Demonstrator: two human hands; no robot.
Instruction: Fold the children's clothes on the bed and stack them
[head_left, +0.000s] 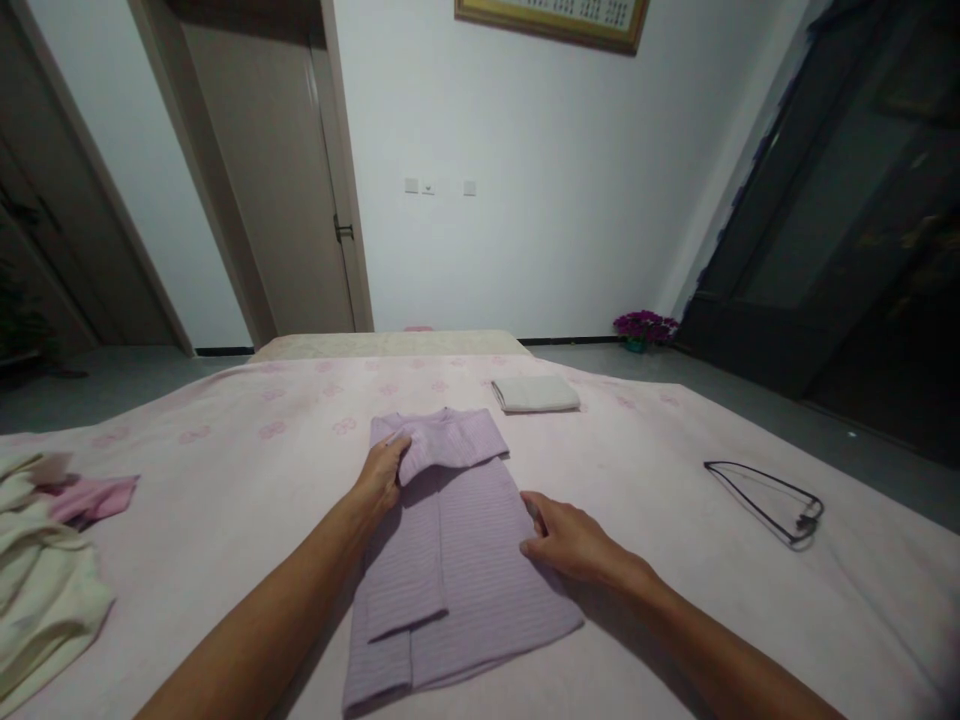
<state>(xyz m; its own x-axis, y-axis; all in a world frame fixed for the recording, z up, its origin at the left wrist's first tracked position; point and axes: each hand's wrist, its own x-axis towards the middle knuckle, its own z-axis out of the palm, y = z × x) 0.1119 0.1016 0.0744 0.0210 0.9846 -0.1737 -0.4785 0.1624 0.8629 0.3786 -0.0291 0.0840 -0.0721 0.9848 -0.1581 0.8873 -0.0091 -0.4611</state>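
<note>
A lilac ribbed long-sleeved top (pixel 495 560) lies partly folded on the bed, its lower hem towards me. One sleeve runs down its left side, and the other lies across the upper part. My left hand (pixel 384 472) pinches the crosswise sleeve near its left end, raising the cloth slightly there. At the top's right edge rests my right hand (pixel 566 535), with thumb and forefinger apart and the thumb on the cloth. Its other fingers are curled and partly hidden.
Cream and pink clothes (pixel 52 580) lie heaped at the left. A folded off-white cloth (pixel 536 394) sits beyond the top. On the right is a black clothes hanger (pixel 772 500). The pink-patterned bedspread (pixel 645 460) covers the bed; purple flowers (pixel 645 325) stand on the floor behind.
</note>
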